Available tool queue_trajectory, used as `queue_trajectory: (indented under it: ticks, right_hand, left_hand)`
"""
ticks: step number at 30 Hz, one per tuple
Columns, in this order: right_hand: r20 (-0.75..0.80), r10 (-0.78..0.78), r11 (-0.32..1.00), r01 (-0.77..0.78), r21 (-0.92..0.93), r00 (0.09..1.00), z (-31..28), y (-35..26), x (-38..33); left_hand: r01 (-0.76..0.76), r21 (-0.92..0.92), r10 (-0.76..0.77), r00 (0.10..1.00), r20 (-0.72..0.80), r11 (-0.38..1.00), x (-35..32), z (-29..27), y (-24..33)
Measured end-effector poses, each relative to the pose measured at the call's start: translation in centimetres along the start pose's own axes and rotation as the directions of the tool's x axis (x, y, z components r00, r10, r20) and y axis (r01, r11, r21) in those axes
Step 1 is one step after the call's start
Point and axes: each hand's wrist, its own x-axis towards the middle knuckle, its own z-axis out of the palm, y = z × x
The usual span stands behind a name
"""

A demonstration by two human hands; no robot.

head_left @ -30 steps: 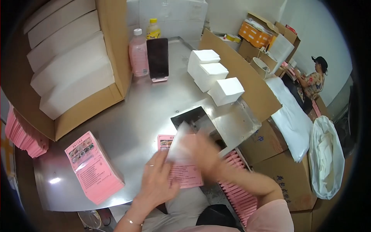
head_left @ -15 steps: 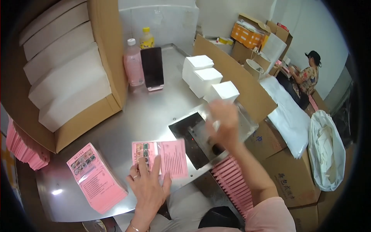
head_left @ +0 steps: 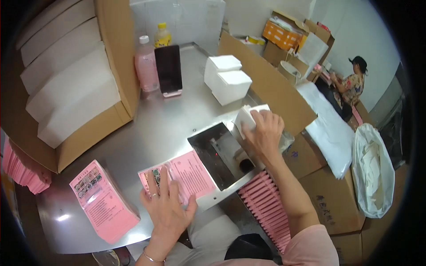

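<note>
My left hand (head_left: 167, 208) lies with its fingers spread on a pink printed sheet or flat packet (head_left: 193, 173) with small pictures on its left part. That packet rests on the metal table beside a dark rectangular opening (head_left: 208, 146). On the far side of the opening, my right hand (head_left: 265, 133) is closed round the top of a small white stack (head_left: 243, 119); its layers are too fine to make out. More white stacks (head_left: 230, 86) stand farther back. To the left of my left hand is a tall pile of pink printed packets (head_left: 108, 213).
An open carton (head_left: 126, 57) of white stacks borders the left side. Behind stand a phone on a stand (head_left: 168, 71), a pink bottle (head_left: 146, 66) and a yellow one (head_left: 163, 35). A cardboard sheet (head_left: 270, 84) edges the right. Pink packets (head_left: 264, 208) are below; a person (head_left: 355, 84) sits beyond.
My right hand, blurred earlier, has come down and now grips the front white stack, which stands apart from the others. My left hand remains on the pink packet, now tilted and nearer the opening.
</note>
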Motion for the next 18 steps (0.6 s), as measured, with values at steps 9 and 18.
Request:
queue_trajectory:
  ticks: [9,18]
  right_hand:
    - [0.176,0.073,0.981,-0.103,0.165,0.982,-0.8,0.1,1.5]
    - [0.229,0.055,0.979,-0.097,0.178,0.972,-1.7,0.1,1.5]
  left_hand:
    - [-0.064,-0.052,0.066,0.997,0.046,0.997,0.0,-1.2,0.0]
    - [-0.069,-0.119,0.066,0.997,-0.03,0.991,0.7,0.6,-0.5]
